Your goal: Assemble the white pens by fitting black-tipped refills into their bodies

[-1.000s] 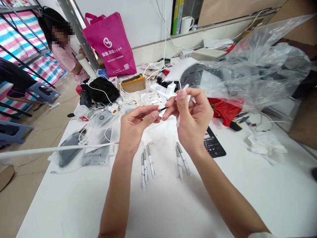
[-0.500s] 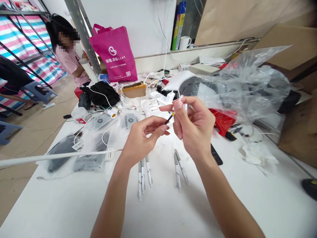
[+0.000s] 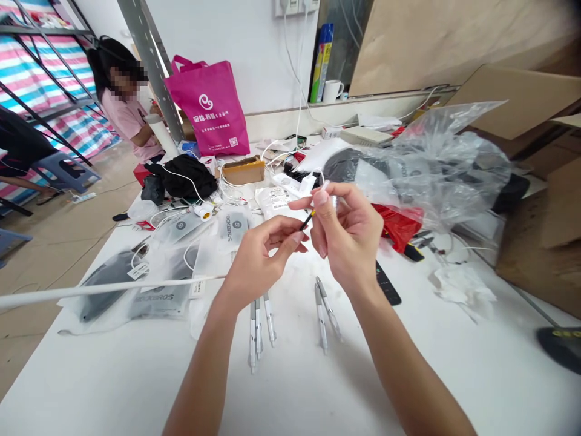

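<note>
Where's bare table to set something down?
Table, near side: between left arm and right arm, short of the three left pens and two right pens; left, short of the bagged packages; right, short of the crumpled paper. Narrow gap between the pen groups too. Crowded: the back, with pink bag, small cardboard box, clear plastic bag.

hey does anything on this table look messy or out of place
I see no obvious spill or damage. The back right looks untidy, though: a see-through plastic bag bulges upward there, and nearer, a crumpled white scrap lies loose, unlike the pens, laid in two small groups.
</note>
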